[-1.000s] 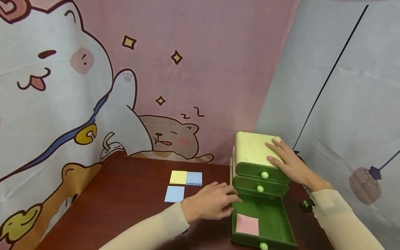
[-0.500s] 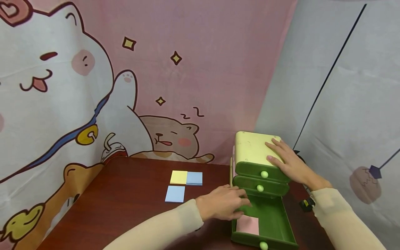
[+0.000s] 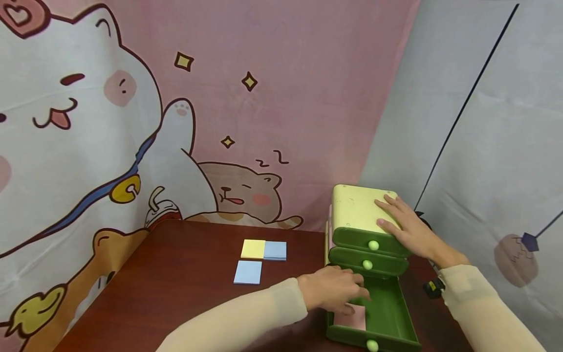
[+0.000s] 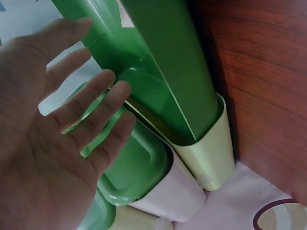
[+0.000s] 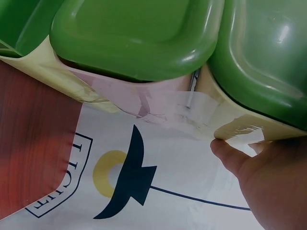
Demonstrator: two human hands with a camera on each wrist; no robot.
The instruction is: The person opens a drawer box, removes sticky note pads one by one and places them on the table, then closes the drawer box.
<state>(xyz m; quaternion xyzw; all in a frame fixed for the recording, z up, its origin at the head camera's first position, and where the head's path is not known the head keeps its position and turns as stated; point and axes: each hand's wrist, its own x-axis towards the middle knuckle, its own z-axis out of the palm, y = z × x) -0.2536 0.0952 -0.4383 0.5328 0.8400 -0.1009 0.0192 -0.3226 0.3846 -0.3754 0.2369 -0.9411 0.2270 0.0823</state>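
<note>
My left hand hovers over the pulled-out bottom drawer of a small green-fronted drawer unit, fingers loosely bent and holding nothing that I can see. Beneath its fingertips, in the drawer's front left corner, lies a pink sticky note pad, partly covered by the hand. In the left wrist view the fingers are spread and the palm is bare. My right hand rests on the right side of the unit's pale yellow top, fingers laid flat. The right wrist view shows its thumb against the unit's side.
On the dark red table, left of the unit, lie a yellow sticky pad and a blue pad side by side, with a light blue pad in front. The middle drawer and top drawer are pushed in. A printed cloth hangs behind.
My left hand has moved right, from beside the open drawer to over the pink sticky note pad. The right hand has stayed on top of the unit.
</note>
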